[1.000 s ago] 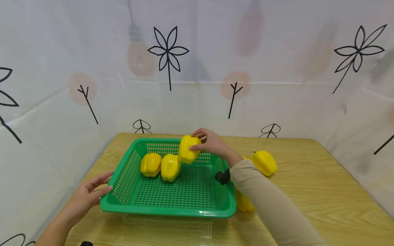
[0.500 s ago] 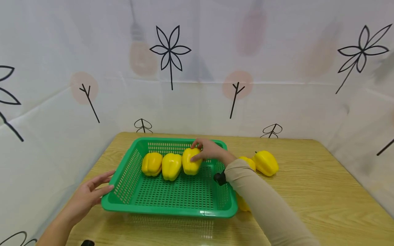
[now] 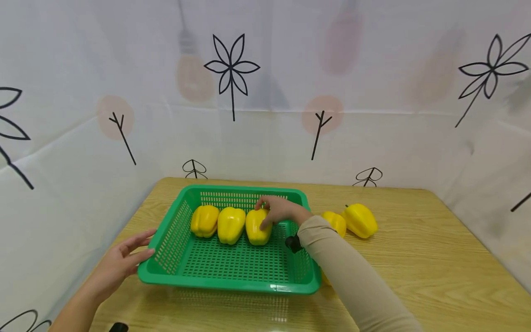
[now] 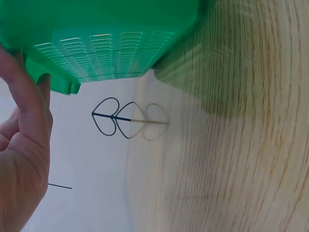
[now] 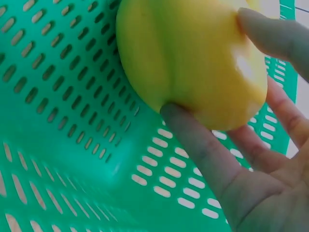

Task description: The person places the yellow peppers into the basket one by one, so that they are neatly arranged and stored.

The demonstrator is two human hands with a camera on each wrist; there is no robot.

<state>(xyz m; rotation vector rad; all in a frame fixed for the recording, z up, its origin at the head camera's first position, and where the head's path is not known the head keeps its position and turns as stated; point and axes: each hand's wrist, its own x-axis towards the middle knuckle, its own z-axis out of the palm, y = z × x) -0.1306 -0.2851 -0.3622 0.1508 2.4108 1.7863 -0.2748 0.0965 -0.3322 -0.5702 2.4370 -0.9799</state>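
My right hand (image 3: 279, 210) reaches over the back right of a green plastic basket (image 3: 228, 282). Its fingers and thumb grip a yellow bell pepper (image 3: 257, 230), low in the basket; the right wrist view shows this pepper (image 5: 193, 63) between spread fingertips, with the perforated wall beside it. Left of it lie another yellow bell pepper (image 3: 231, 226) and a more orange-yellow one (image 3: 205, 221). At the basket's left side, my left hand (image 3: 120, 263) holds the rim. In the left wrist view, the fingers of this hand (image 4: 26, 121) meet the rim, their tips partly hidden.
On the wooden table (image 3: 431, 263), right of the basket, lie a yellow bell pepper (image 3: 360, 221) with its stem showing and another pepper (image 3: 335, 222) beside it. Part of a further one shows behind my right sleeve (image 3: 352, 276). A patterned cloth (image 3: 265, 92) hangs behind and around.
My right hand has lowered the yellow bell pepper from rim height down into the basket, beside the other two. My left hand stays at the rim.
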